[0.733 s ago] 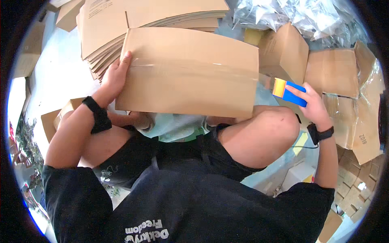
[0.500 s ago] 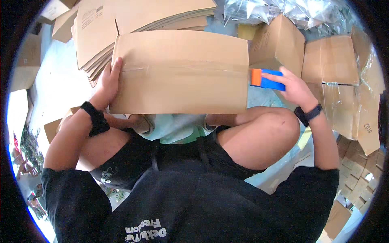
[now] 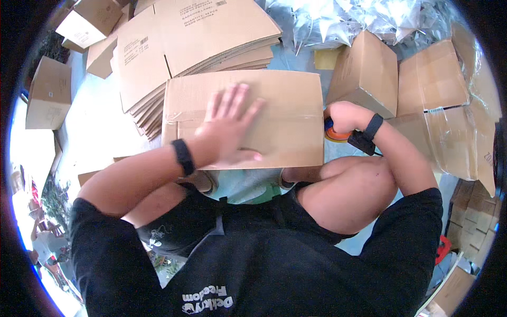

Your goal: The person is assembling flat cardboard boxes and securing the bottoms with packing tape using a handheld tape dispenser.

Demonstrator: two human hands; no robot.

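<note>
A brown cardboard box (image 3: 288, 121) stands in front of my knees, with a strip of clear tape along the middle of its upper face. My left hand (image 3: 227, 124) lies flat on that face, fingers spread and slightly blurred. At the box's right edge, my right hand (image 3: 346, 117) is closed round a blue and orange tape dispenser (image 3: 338, 134). Most of the dispenser is hidden under the hand and wrist.
Flattened cartons (image 3: 211, 37) are stacked beyond the box. A closed carton (image 3: 364, 68) and taped boxes (image 3: 435, 79) stand on the right, below silvery plastic-wrapped items (image 3: 359, 21). Another box (image 3: 50, 95) sits at far left.
My left hand has moved from the box's left edge onto its upper face. My right hand has lowered the tape dispenser against the right edge. The box appears lower in view.
</note>
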